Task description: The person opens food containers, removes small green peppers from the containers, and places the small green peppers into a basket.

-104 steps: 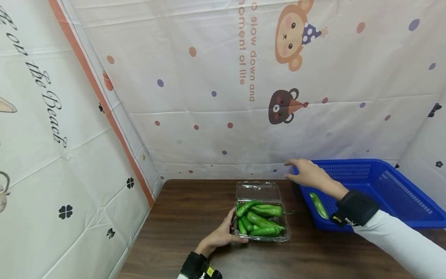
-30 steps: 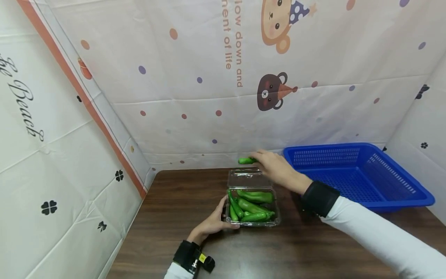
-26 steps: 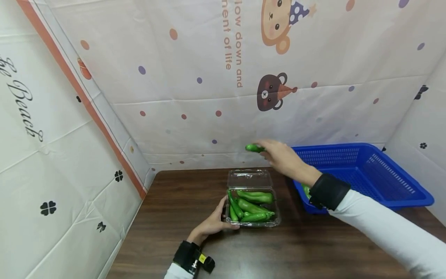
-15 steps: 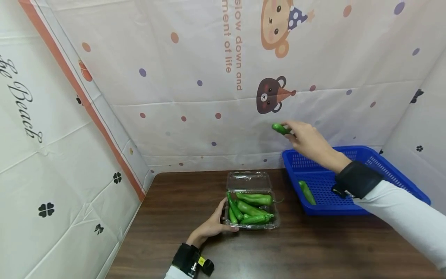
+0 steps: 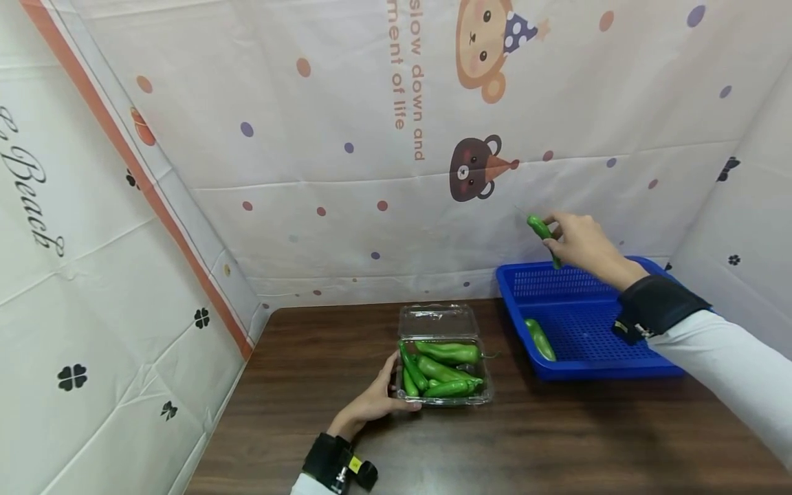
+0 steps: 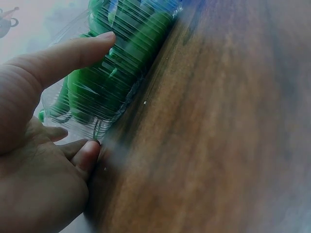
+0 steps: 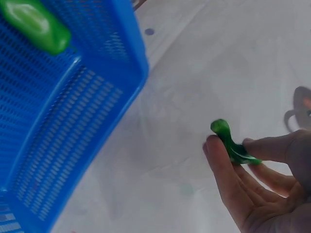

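A clear plastic clamshell box (image 5: 443, 364) with its lid folded back stands on the dark wooden table (image 5: 371, 440), filled with several green peppers (image 5: 447, 352). My left hand (image 5: 371, 401) holds the box's left side, thumb on its wall (image 6: 97, 92). My right hand (image 5: 578, 240) is raised above the back of the blue basket (image 5: 619, 357) and pinches one green pepper (image 5: 540, 230) by its end (image 7: 232, 145). Another green pepper (image 5: 540, 339) lies in the basket's left part (image 7: 36, 26).
Printed cloth walls (image 5: 346, 137) close in the table at the back and on both sides. The blue basket sits against the back right corner. Bare tabletop stretches in front of the box and the basket.
My right hand has carried a pepper up from the box and to the right, over the basket. My left hand has stayed on the box.
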{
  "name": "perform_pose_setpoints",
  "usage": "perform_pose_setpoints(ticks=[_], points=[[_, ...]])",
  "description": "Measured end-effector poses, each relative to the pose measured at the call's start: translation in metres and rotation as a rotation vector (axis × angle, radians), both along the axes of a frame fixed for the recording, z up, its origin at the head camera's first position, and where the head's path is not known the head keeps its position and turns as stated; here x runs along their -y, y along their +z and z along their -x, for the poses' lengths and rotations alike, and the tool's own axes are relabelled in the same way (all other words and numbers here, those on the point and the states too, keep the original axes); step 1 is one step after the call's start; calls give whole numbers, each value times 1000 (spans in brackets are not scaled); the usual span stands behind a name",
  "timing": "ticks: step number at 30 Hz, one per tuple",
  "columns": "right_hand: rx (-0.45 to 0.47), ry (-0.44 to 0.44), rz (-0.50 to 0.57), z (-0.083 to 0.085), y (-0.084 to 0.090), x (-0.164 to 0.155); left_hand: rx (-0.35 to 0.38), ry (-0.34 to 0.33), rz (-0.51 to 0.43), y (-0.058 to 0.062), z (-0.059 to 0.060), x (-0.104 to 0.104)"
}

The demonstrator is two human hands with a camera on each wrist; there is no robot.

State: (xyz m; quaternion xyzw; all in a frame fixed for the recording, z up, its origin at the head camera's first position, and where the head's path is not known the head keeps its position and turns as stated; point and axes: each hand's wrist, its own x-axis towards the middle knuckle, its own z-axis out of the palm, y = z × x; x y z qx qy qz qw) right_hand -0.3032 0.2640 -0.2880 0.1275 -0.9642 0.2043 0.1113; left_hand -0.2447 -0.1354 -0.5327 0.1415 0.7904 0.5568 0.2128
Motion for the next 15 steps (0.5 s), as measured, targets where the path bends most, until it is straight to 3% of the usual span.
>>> perform_pose_setpoints(ticks=[15], points=[[458,25,-60,9,-36,-31,2,3,-3,1,-1,-1]])
